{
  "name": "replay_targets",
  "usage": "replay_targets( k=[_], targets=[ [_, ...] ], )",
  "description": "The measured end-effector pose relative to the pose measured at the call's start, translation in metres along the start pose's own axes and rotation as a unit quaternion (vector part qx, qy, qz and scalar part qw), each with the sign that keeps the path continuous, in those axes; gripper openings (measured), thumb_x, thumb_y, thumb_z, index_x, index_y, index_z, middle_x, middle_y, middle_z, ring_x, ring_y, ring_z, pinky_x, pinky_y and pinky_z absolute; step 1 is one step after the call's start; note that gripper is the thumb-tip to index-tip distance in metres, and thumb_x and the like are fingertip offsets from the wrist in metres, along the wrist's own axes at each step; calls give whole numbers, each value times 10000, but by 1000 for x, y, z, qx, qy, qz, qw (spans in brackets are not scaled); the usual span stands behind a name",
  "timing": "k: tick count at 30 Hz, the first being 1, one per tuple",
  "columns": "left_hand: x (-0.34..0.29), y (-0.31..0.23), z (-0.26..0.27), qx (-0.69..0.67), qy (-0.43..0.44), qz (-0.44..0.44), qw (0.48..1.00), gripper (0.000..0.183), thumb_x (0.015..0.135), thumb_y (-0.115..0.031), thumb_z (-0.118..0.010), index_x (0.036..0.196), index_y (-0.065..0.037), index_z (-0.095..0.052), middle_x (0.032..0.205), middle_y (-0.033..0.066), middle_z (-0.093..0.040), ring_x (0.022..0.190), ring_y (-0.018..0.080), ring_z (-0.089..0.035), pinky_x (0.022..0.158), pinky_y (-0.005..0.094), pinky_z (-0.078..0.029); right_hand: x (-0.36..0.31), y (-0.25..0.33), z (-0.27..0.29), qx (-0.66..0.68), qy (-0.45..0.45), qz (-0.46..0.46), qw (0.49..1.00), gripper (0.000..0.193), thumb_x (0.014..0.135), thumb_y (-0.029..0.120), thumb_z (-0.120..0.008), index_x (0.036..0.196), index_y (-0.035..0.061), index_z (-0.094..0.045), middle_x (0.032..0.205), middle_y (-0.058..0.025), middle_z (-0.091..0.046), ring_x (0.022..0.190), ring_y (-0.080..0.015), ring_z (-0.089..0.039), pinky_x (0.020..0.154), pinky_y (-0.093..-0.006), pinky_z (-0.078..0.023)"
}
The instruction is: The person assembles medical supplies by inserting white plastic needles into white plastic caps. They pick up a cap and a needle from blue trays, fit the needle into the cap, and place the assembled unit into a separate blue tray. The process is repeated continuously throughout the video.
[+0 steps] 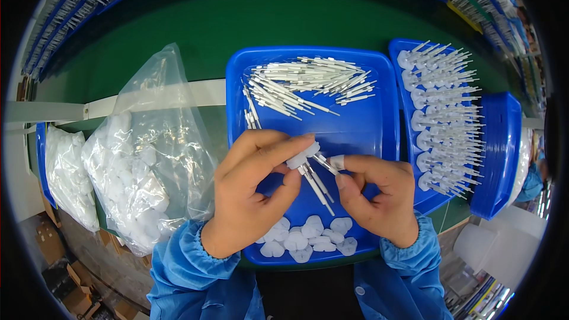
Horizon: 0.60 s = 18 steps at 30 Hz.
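Observation:
Over the blue tray (349,133), my left hand (246,175) pinches a white lobed plastic piece (303,152) between thumb and fingers. A couple of thin white-and-metal rods (318,189) stick out of this piece, slanting down to the right. My right hand (379,192), with a pale wrap round one finger, closes its thumb and forefinger on another thin rod (323,161) at the piece's right side. How deep that rod sits in the piece cannot be made out. Loose rods (284,86) fill the tray's far part; several loose white lobed pieces (308,238) lie at its near edge.
To the right, a second blue tray (406,46) holds rows of white pieces fitted with rods (444,118). Beyond it are stacked blue trays (502,154). On the left stands a clear plastic bag (139,172) of white pieces, beside another filled bag (71,172). Racks line the far rim.

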State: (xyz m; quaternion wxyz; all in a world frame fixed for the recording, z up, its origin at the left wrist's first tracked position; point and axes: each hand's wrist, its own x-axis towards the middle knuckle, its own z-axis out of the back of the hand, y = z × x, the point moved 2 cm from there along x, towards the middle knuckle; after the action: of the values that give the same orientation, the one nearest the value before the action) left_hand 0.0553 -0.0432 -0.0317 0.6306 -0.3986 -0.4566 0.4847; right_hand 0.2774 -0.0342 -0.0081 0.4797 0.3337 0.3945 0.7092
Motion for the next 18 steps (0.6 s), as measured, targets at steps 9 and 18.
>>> replay_targets(
  k=[9,18],
  targets=[
    [0,0,0,-18,42,9,999,499,904,165,-666,1356,-9,-781,1334,204,-794,1112,234,-802,873,295,-648,6,-10,-5,-54,-22,72,996,149,929,78,-894,1031,6,-814,662,-84,-694,541,-142,-672,538,-294,-497],
    [0,-5,-5,65,49,-52,995,516,843,144,-735,1320,-35,-817,1182,174,-843,980,281,-837,849,333,-649,0,-9,-10,45,-3,-78,996,156,915,114,-907,967,16,-797,699,-105,-743,554,-215,-703,531,-296,-494]
  ],
)
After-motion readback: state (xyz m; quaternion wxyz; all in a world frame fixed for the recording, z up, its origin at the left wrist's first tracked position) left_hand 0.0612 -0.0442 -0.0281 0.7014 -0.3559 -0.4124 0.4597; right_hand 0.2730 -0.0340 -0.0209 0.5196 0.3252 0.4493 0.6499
